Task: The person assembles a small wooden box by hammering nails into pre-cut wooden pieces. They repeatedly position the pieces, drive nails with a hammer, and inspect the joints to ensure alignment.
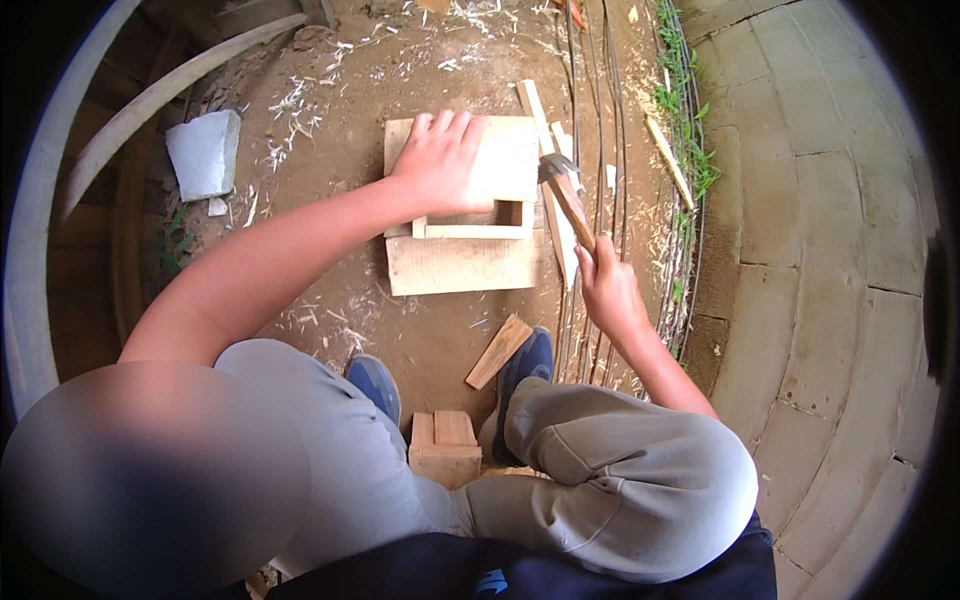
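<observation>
A small box of pale wood (512,165) stands in front of me on a wider wooden board (462,268). Its near side is partly uncovered and shows a hollow inside. My left hand (440,160) lies on the box's top panel, palm down, fingers stretched toward the far edge. In my right hand (612,292) is a hammer, its wooden handle (572,208) gripped near the end. The dark metal hammer head (556,167) is beside the box's right edge; whether it touches the wood I cannot tell.
Light wooden strips (560,235) lie right of the box, along several dark rods (600,100). A wood offcut (499,352) rests near my right shoe (535,352). Wooden blocks (445,450) sit between my legs. A pale stone (204,154) is at left; a wall (800,250) stands at right.
</observation>
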Tool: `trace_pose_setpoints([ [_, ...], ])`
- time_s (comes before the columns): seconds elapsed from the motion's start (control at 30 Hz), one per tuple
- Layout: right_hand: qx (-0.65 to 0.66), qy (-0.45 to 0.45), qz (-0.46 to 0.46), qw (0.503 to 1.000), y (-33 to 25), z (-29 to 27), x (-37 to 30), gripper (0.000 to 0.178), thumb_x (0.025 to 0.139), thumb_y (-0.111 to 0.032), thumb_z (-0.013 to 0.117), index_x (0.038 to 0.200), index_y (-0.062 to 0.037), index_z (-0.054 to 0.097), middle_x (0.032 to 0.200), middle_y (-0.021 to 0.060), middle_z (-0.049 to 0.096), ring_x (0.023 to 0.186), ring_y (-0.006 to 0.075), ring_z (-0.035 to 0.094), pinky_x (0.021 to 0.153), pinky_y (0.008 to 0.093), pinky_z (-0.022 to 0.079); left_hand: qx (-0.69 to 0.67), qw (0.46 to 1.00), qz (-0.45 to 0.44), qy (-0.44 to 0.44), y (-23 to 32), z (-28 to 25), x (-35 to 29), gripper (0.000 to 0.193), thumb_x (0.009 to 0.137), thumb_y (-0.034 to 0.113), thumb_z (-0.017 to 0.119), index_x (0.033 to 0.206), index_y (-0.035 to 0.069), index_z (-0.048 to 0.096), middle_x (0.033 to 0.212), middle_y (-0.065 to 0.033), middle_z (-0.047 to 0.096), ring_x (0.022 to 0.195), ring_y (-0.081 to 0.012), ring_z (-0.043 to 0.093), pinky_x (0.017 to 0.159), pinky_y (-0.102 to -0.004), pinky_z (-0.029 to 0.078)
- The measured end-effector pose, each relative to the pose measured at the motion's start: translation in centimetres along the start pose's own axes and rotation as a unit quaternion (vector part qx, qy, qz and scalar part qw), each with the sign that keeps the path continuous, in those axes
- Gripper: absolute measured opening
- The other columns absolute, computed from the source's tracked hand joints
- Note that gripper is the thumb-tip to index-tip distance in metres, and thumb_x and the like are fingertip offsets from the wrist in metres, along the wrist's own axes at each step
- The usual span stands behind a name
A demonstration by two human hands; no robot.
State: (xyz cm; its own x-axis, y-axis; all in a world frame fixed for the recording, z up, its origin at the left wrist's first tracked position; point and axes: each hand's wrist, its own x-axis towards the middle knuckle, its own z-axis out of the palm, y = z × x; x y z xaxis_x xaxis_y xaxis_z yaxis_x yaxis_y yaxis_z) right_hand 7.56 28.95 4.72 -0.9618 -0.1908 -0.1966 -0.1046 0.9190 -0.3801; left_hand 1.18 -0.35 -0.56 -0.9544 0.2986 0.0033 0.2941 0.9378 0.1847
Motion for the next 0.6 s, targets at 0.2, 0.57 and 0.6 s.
trace_pose_setpoints([
  [0.2,0.093,0.09,-0.035,0.991,-1.3,-1.4,-2.4,0.02,0.108,-0.023,0.057,0.108,-0.005,0.049,0.067,0.027,0.064,0.061,0.0485,0.067,0.05,0.0565,0.046,-0.004,1.0,0.002,0.003,-0.3,-0.3,-0.5,0.11,0.07,0.065,0.077,0.148,-0.003,0.04,0.136,-0.0194,0.053,0.129,-0.032,0.049,0.11,-0.0476,0.034],
  [0.57,0.026,-0.005,0.0,1.0,-1.0,-2.7,-1.3,0.017,0.109,-0.022,0.055,0.109,-0.0052,0.05,0.06,0.0168,0.063,0.051,0.0317,0.068,0.045,0.0463,0.052,-0.015,1.0,0.004,0.002,0.4,-0.1,-0.3,0.107,0.068,0.058,0.078,0.15,-0.001,0.04,0.133,-0.0173,0.052,0.125,-0.0306,0.048,0.11,-0.044,0.033],
  [0.6,0.042,0.037,-0.037,0.998,-2.7,-4.1,-1.6,0.015,0.109,-0.018,0.055,0.113,-0.0038,0.053,0.058,0.0114,0.062,0.049,0.0199,0.065,0.042,0.0385,0.051,0.0,1.0,-0.001,0.011,0.0,-0.1,-0.5,0.108,0.068,0.058,0.078,0.149,-0.001,0.04,0.133,-0.0174,0.052,0.125,-0.0307,0.048,0.11,-0.0439,0.034],
])
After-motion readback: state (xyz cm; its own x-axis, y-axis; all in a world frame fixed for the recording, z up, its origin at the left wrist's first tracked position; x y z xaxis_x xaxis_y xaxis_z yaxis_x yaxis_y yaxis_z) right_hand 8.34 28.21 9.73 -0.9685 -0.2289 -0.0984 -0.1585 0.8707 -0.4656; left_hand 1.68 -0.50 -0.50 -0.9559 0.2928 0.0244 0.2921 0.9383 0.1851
